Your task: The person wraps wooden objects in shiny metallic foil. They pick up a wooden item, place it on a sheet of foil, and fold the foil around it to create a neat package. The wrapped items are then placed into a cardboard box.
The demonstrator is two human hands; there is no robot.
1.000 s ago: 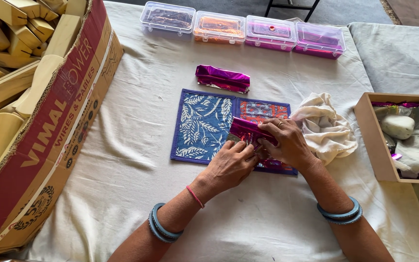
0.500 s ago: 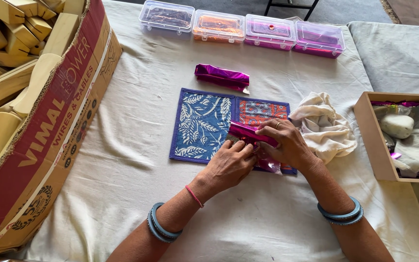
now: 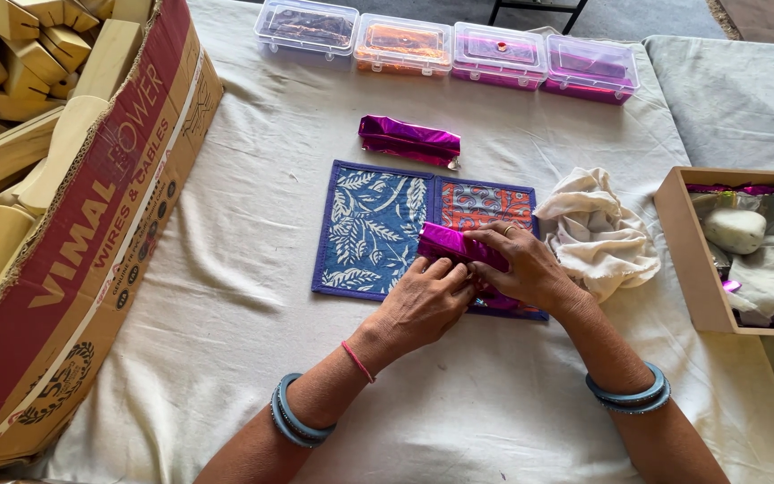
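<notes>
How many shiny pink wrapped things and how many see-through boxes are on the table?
Shiny pink wrapped pieces: 2, one lying alone, one held by the left hand and right hand
See-through lidded boxes in the row: 4, first, second, third, fourth
Total: 6

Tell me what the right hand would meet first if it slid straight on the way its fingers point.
Probably only the blue leaf-print cloth mat: the right hand, gripping the shiny magenta foil-wrapped block, points left across it, then bare white tablecloth.
</notes>
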